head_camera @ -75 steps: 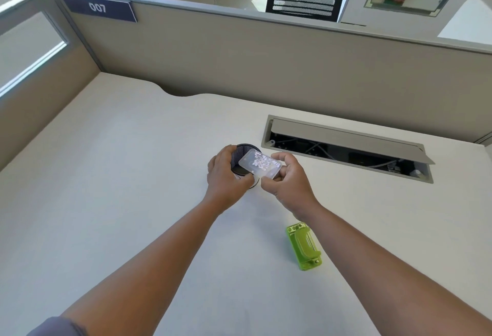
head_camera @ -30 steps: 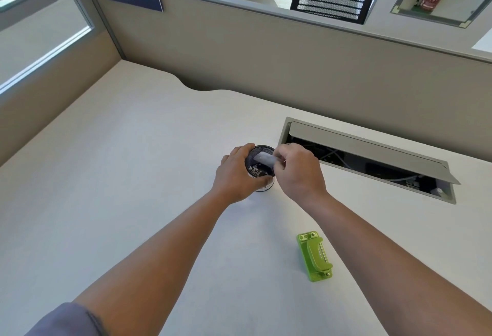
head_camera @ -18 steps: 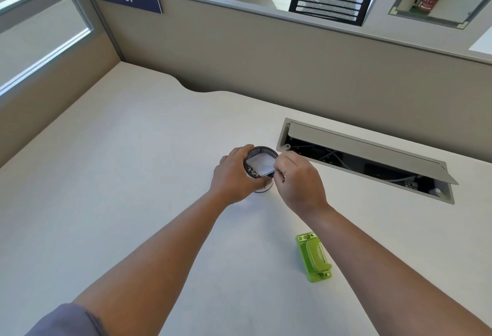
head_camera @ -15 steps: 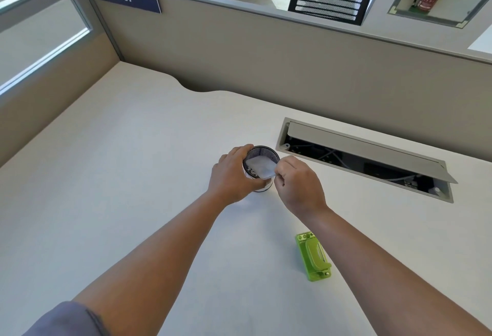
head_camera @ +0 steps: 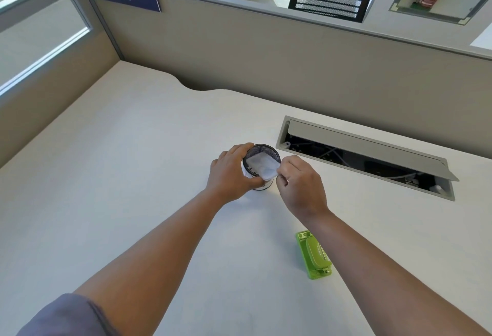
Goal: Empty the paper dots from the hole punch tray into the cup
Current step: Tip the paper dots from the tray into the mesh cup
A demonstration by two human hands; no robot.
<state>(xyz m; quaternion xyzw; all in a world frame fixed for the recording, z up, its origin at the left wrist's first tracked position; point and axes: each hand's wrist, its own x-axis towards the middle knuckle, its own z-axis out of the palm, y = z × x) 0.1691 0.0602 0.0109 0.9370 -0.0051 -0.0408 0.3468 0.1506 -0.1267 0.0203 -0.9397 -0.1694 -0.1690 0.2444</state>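
A dark mesh cup [head_camera: 269,151] stands on the desk, and my left hand [head_camera: 230,173] is wrapped around its left side. My right hand [head_camera: 300,181] pinches the near right corner of the clear plastic hole punch tray [head_camera: 261,165], which lies across the cup's mouth with its flat underside towards me. A few white paper dots [head_camera: 250,169] show inside the cup below the tray's left edge. The green hole punch [head_camera: 314,254] lies on the desk to the right of my right forearm, apart from both hands.
An open cable trough with a raised grey lid [head_camera: 364,154] is set into the desk just right of the cup. Beige partition walls [head_camera: 266,58] close the desk at the back and left. The white desk surface [head_camera: 119,176] stretches to the left.
The tray was held upright with the dots in it, then tipped into the cup. Since then it has turned to lie flat over the cup's mouth, and my right hand has drawn back slightly.
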